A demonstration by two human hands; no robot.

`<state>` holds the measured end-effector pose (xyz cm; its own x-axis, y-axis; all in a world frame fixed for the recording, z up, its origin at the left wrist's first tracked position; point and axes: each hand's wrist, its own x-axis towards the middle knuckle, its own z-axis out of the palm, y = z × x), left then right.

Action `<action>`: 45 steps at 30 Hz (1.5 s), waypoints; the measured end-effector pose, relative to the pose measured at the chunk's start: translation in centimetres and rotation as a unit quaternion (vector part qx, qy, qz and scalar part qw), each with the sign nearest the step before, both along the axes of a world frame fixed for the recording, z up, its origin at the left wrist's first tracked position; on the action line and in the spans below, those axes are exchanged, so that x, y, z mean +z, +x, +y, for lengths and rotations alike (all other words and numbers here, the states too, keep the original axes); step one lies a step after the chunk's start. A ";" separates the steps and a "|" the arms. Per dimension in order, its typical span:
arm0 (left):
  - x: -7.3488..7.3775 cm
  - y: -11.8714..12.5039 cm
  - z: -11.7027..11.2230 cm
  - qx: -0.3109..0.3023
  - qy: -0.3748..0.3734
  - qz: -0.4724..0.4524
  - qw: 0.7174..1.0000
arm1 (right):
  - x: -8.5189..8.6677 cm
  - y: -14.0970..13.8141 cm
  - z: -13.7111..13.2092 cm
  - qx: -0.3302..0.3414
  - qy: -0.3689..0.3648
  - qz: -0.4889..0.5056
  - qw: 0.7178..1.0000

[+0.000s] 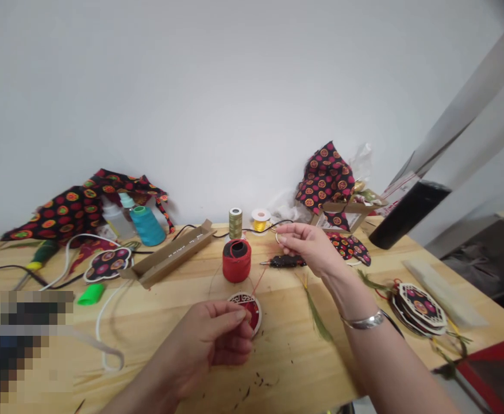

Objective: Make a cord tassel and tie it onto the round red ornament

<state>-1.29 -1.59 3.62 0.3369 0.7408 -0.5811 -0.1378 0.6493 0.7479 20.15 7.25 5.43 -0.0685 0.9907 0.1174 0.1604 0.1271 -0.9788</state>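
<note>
My left hand (223,333) is closed in a pinch above a round, red-centred pendant (255,316) with a pale fretwork rim. Whatever its fingertips hold is too small to make out, and the hand hides part of the pendant. My right hand (303,244) is raised farther back, thumb and forefinger pinching a small thin loop (277,237). Behind the left hand stands a red thread spool (237,263). A red strand (258,280) runs up from near the pendant. Below the right hand lies a black pen-shaped tool (284,261).
A long cardboard box (172,256) and a blue thread cone (148,226) stand left. Gold thread (235,224) and a yellow spool (260,221) are by the wall. Layered octagonal ornaments (422,310) and a black cylinder (409,214) are right. A white cable (100,322) loops at left.
</note>
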 end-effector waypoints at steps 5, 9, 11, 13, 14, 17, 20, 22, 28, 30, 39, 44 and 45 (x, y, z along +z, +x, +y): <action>-0.3 -0.7 0.1 0.013 0.053 0.030 0.998 | 0.2 0.9 -0.6 0.003 0.104 -0.162 0.981; 0.0 -1.0 0.3 0.017 0.059 0.037 0.997 | 0.1 1.1 -1.0 0.006 0.184 -0.291 0.939; 0.3 -1.0 0.4 0.022 0.047 0.039 0.998 | 0.1 1.0 -1.3 0.018 0.208 -0.354 0.912; 0.5 -1.0 0.5 0.030 0.037 0.035 0.998 | 0.2 0.9 -1.7 0.027 0.221 -0.413 0.883; 0.6 -1.0 0.5 0.032 0.033 0.029 0.999 | 0.4 0.8 -1.9 0.028 0.225 -0.440 0.869; 0.6 -1.1 0.6 0.030 0.024 0.007 0.999 | 0.7 0.7 -2.3 0.023 0.232 -0.501 0.833; 0.5 -1.2 0.6 0.015 0.013 -0.005 1.000 | 0.7 0.7 -2.3 0.012 0.238 -0.536 0.810; 0.4 -1.2 0.5 0.011 0.005 -0.013 1.000 | 0.6 0.8 -2.2 0.003 0.241 -0.547 0.801; 0.5 -1.2 0.3 0.025 0.001 -0.022 0.999 | 0.3 0.8 -1.9 -0.008 0.250 -0.545 0.800; 0.5 -1.1 0.3 0.024 0.003 -0.014 1.000 | 0.1 0.9 -1.8 -0.010 0.253 -0.542 0.801; 0.4 -0.5 0.1 0.019 0.038 0.049 0.998 | -0.4 1.1 -1.6 -0.024 0.249 -0.530 0.810; 0.4 -0.5 0.0 0.028 0.040 0.065 0.997 | -0.3 1.1 -2.0 -0.017 0.237 -0.521 0.820; 0.4 -0.6 0.0 0.029 0.042 0.065 0.997 | -0.2 1.2 -2.1 -0.017 0.233 -0.517 0.824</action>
<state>-1.85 -1.59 3.99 0.2176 0.8050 -0.5519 -0.0719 0.5771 0.8135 21.31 5.19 5.20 -0.3426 0.8585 0.3816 0.8890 0.4276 -0.1640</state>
